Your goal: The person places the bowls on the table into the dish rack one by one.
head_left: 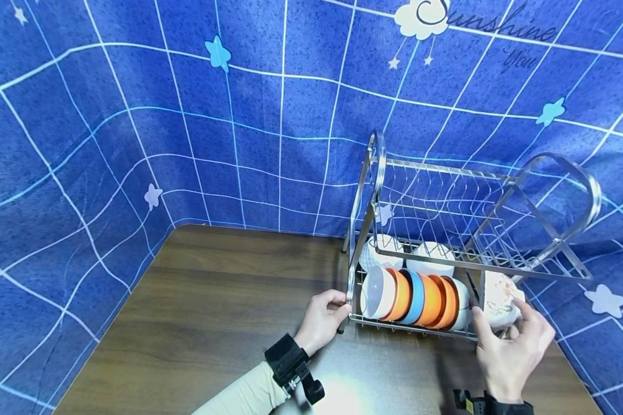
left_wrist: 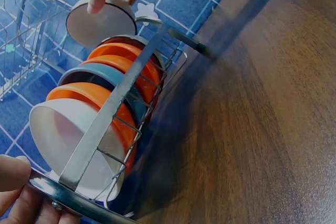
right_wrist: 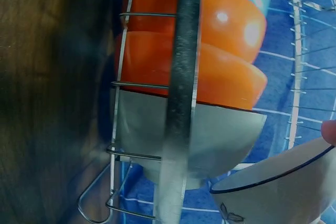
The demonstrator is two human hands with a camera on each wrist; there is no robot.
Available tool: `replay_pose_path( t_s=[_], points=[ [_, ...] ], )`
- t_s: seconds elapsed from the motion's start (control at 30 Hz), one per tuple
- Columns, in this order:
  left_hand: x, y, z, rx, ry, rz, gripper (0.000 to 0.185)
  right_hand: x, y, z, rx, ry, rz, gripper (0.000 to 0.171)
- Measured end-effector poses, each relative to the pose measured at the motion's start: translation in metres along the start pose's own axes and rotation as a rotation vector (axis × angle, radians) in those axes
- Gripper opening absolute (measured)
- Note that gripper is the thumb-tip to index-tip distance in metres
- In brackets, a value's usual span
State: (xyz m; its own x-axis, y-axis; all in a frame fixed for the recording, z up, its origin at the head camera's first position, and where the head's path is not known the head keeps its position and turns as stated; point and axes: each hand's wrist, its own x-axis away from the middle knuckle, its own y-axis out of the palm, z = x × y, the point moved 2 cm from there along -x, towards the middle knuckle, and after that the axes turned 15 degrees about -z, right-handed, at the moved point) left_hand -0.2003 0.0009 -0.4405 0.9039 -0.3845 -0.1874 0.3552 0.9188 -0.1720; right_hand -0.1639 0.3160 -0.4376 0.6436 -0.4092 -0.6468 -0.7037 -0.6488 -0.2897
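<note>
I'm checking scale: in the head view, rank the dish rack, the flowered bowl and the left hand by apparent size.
1. Dish rack, by far the largest.
2. Left hand.
3. Flowered bowl, partly hidden by the right hand; close to the left hand, so unsure.

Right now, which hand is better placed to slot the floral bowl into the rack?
The right hand: it already holds the floral bowl at the end of the bowl row. The left hand grips the rack post, steadying it.

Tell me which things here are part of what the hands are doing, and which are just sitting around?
In use:
- flowered bowl, held by the right hand
- dish rack, its front post gripped by the left hand
- row of orange, blue and white bowls in the rack's lower tier

Just there:
- two white bowls behind the row
- wooden table
- blue star cloth
</note>
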Motion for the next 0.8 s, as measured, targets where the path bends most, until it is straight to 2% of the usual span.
replay_pose_path(
  t_s=[0.13,0.23,0.33,0.43,0.67,0.8],
  points=[
    [-0.001,0.000,0.000,0.008,-0.001,-0.001,0.009,-0.002,0.004,0.004,0.091,-0.045,-0.018,0.067],
    [0.000,0.000,0.001,0.006,-0.003,0.002,0.009,-0.002,0.007,0.005,0.170,-0.062,-0.077,0.068],
    [0.001,0.000,0.003,0.002,-0.012,0.001,0.009,0.001,0.009,0.006,0.212,-0.031,-0.148,0.068],
    [0.001,-0.001,0.002,0.001,-0.010,-0.003,0.009,0.004,0.012,0.007,0.221,0.001,-0.181,0.067],
    [-0.012,0.002,-0.043,0.023,0.004,0.007,0.010,0.006,0.021,0.010,0.243,0.077,-0.247,0.066],
    [-0.012,0.002,-0.044,0.015,-0.004,0.005,0.010,0.004,0.024,0.011,0.250,0.136,-0.268,0.064]
  ],
)
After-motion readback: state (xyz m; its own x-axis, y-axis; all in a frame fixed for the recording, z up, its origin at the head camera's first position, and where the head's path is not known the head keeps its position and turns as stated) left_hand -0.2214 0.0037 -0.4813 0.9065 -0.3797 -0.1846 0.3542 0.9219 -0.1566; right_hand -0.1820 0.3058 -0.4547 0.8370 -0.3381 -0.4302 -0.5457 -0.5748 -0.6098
